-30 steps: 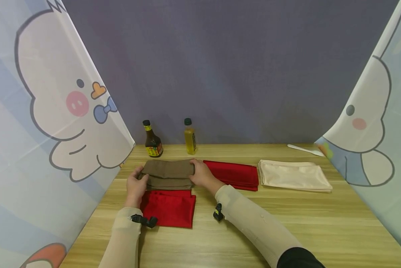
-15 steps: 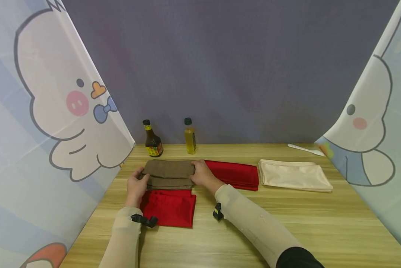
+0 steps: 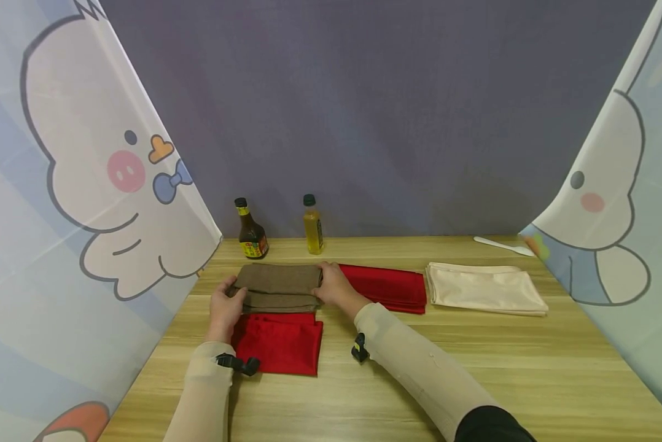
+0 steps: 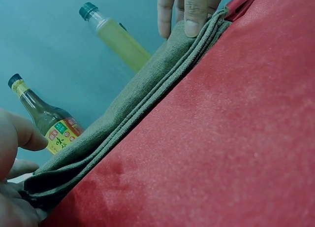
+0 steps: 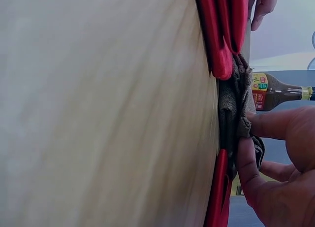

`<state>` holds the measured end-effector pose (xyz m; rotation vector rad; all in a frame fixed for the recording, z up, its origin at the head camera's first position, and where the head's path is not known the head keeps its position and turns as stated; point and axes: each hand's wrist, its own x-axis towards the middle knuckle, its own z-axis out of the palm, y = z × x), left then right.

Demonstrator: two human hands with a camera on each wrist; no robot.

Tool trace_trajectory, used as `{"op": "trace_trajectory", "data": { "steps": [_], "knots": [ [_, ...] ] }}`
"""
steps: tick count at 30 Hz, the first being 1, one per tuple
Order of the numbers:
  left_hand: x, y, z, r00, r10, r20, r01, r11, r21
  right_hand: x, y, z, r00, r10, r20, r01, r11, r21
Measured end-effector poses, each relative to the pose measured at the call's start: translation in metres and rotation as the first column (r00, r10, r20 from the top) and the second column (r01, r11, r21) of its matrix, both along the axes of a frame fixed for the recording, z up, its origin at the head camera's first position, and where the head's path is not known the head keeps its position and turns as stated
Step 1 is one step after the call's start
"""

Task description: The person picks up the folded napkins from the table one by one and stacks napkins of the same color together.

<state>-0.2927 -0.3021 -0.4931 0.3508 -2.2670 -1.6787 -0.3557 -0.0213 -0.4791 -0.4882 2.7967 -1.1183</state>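
A folded brown cloth [image 3: 278,280] lies on the table, its front edge meeting a folded red cloth [image 3: 278,347]. At the brown cloth's left end, my left hand [image 3: 224,309] holds the edge between thumb and fingers; part of those fingers is hidden. My right hand [image 3: 335,285] grips the opposite end. In the right wrist view, the thumb and fingers [image 5: 280,123] pinch the layered brown fold. The left wrist view shows the cloth's stacked layers [image 4: 133,111] stretching between both hands.
A dark sauce bottle [image 3: 253,230] and a yellow oil bottle [image 3: 313,226] stand behind the brown cloth. To the right lie another folded red cloth [image 3: 386,288], a cream folded cloth [image 3: 486,290] and a white plastic utensil [image 3: 502,246]. Printed fabric walls flank the table [image 3: 419,380].
The brown cloth and my right hand have shifted very slightly to the right. Both hands keep their places at its ends.
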Motion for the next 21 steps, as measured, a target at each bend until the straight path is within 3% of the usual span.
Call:
{"op": "trace_trajectory", "data": {
  "steps": [21],
  "knots": [
    [0.0024,0.0004,0.004,1.0,-0.009,0.029,0.008,1.0,0.012,-0.004,0.0016,0.0018,1.0,-0.004,0.009,0.004,0.999,0.041]
  ]
}}
